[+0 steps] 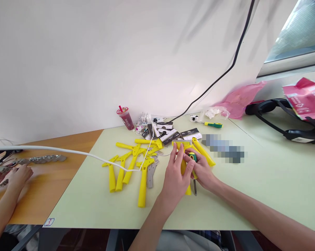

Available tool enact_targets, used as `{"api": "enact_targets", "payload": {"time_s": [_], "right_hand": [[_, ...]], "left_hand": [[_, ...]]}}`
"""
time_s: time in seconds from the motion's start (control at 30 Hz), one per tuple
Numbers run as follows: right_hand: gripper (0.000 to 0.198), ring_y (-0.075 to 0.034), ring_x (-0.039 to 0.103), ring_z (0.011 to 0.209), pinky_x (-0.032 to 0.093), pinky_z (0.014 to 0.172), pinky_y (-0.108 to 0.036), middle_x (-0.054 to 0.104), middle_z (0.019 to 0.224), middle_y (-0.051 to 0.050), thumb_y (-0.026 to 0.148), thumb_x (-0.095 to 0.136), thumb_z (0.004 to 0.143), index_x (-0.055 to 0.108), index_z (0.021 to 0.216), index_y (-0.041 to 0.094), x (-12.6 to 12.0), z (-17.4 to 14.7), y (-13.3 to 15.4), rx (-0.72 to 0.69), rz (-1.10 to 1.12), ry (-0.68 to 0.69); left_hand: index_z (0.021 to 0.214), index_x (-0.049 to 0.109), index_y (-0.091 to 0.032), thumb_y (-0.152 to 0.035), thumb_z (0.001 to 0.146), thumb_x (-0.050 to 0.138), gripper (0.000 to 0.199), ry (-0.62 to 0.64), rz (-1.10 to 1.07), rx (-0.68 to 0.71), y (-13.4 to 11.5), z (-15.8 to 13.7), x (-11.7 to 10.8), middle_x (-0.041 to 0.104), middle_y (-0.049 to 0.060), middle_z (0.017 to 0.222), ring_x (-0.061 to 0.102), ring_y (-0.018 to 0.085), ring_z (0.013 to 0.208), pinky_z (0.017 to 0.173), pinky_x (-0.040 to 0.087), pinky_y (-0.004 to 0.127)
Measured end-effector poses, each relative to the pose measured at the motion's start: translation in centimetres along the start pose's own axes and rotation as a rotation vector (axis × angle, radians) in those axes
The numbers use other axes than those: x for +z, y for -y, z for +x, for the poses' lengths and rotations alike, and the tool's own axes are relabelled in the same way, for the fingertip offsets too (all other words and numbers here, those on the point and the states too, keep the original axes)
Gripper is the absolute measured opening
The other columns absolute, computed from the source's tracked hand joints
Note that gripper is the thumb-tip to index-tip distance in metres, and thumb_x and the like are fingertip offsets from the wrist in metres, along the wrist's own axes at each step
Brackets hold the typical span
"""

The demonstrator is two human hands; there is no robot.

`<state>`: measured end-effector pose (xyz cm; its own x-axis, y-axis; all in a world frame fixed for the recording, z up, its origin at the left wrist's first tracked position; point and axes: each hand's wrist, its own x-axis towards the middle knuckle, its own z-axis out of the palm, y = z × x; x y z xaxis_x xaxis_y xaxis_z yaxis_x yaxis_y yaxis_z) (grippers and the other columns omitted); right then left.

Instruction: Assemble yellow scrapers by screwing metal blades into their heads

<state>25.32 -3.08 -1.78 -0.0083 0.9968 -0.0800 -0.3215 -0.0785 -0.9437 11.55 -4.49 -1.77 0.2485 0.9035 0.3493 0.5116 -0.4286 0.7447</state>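
Both hands are together over the near middle of the table. My left hand has its fingers closed on a yellow scraper with a grey metal strip along its wide head. In my right hand is a screwdriver with a green and yellow handle, its shaft pointing down towards me; the fingers also reach the scraper. A yellow handle lies just beyond the right hand. To the left is a loose pile of several yellow scraper handles, with grey metal strips beside them.
Behind the pile lie black-and-white packets, a drink cup and a power strip. Another screwdriver is at the back. A white cable crosses the left. A black headset sits right. Another person's hand works at the wooden table.
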Motion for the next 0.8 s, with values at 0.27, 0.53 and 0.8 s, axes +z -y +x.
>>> {"api": "enact_targets", "payload": {"time_s": [0.27, 0.53, 0.8], "right_hand": [[0.056, -0.011, 0.046, 0.047, 0.039, 0.038, -0.024, 0.057, 0.065, 0.006, 0.064, 0.104, 0.072, 0.07, 0.097, 0.026, 0.0, -0.3, 0.3, -0.053, 0.034, -0.002], [0.056, -0.01, 0.044, 0.05, 0.036, 0.04, -0.026, 0.055, 0.068, 0.005, 0.058, 0.11, 0.062, 0.074, 0.089, 0.025, 0.7, -0.3, 1.7, -0.03, 0.116, -0.065], [0.049, -0.01, 0.045, 0.044, 0.037, 0.042, -0.031, 0.06, 0.076, 0.002, 0.066, 0.102, 0.075, 0.076, 0.082, 0.025, 1.9, 0.2, 4.3, -0.192, -0.191, 0.072]], "left_hand": [[0.182, 0.036, -0.032, -0.051, 0.121, 0.047, 0.065, -0.015, -0.165, 0.039, 0.3, -0.2, 0.0, 0.03, 0.015, 0.191, 0.038, 0.031, 0.175, 0.126, 0.058, 0.05], [0.186, 0.01, -0.041, -0.038, 0.12, 0.052, 0.078, 0.136, -0.11, 0.203, 1.2, 0.0, -1.5, 0.013, 0.011, 0.196, 0.022, 0.03, 0.18, 0.134, 0.05, 0.052], [0.181, 0.027, -0.035, -0.032, 0.12, 0.042, 0.063, -0.006, -0.167, 0.239, 2.1, 0.6, -2.9, 0.022, 0.014, 0.193, 0.03, 0.034, 0.178, 0.117, 0.066, 0.05]]}}
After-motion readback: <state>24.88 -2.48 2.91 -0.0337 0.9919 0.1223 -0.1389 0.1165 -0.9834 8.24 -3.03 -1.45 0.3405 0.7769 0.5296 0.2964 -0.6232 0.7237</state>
